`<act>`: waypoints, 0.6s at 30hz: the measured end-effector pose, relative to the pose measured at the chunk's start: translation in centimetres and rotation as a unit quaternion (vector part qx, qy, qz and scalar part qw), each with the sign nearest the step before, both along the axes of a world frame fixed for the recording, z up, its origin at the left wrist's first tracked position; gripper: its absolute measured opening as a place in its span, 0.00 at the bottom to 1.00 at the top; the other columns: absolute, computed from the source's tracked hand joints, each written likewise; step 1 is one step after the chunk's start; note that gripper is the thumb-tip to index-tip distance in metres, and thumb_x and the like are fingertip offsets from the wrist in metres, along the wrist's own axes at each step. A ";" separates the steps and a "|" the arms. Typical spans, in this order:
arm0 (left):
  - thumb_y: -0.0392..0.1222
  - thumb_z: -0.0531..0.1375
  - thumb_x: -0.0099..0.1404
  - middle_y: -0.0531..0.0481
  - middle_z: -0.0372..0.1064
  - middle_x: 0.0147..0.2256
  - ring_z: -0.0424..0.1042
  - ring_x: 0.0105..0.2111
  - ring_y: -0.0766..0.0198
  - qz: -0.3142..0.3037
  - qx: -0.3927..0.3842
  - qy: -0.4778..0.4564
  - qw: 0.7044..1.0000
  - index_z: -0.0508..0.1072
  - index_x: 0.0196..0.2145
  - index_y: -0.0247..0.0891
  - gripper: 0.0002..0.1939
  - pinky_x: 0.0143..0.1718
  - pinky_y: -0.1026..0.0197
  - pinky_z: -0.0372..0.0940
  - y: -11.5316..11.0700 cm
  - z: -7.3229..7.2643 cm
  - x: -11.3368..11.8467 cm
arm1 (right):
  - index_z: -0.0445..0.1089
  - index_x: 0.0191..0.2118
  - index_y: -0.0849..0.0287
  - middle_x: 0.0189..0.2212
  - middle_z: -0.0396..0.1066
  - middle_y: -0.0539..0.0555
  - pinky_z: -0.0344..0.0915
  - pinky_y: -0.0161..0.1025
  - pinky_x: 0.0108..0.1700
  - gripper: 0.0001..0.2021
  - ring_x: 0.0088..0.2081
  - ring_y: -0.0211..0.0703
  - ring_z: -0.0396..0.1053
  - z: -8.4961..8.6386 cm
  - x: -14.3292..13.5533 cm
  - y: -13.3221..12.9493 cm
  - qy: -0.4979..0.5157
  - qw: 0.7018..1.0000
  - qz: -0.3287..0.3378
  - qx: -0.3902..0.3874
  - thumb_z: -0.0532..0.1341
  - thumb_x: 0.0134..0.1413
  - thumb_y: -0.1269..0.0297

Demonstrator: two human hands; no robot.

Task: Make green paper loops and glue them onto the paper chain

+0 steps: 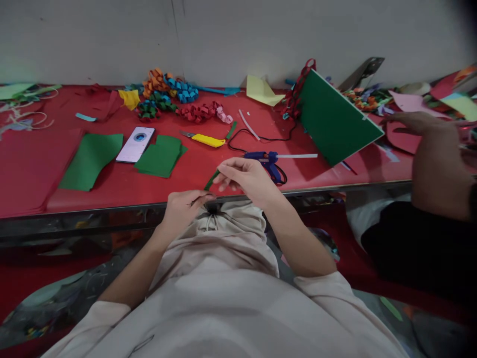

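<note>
Between my two hands runs a narrow green paper strip (211, 180), just above the table's front edge. My left hand (188, 209) pinches its lower end, with the fingertips closed. The upper end is pinched by the thumb and forefinger of my right hand (246, 181), whose other fingers curl loosely. Just behind my right hand lies a blue glue gun (270, 161) with a white glue stick in its back. A yellow box cutter (208, 140) with its blade out rests farther back, beside another short green strip (231, 130).
Green paper sheets (160, 158), a phone (136, 144) and red sheets (33, 169) lie to the left. Curled paper chains (164, 94) sit at the back. A green board (335, 119) leans at right, near a co-worker's hand (432, 144). A black cord (276, 139) crosses the table.
</note>
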State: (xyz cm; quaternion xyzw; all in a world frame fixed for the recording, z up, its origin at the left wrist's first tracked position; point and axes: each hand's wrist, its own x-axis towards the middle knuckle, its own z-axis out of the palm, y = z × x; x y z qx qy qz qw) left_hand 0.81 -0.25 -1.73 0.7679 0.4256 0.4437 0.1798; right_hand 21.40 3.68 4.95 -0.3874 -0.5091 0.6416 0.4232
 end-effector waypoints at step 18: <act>0.55 0.66 0.66 0.38 0.80 0.47 0.81 0.48 0.47 -0.034 -0.226 -0.399 0.888 0.82 0.48 0.38 0.20 0.51 0.45 0.76 0.2 1.3 2.7 | 0.74 0.35 0.59 0.27 0.81 0.52 0.68 0.30 0.27 0.16 0.28 0.40 0.80 -4.5 -3.0 -4.6 0.064 0.992 -0.046 -0.096 0.74 0.48 0.53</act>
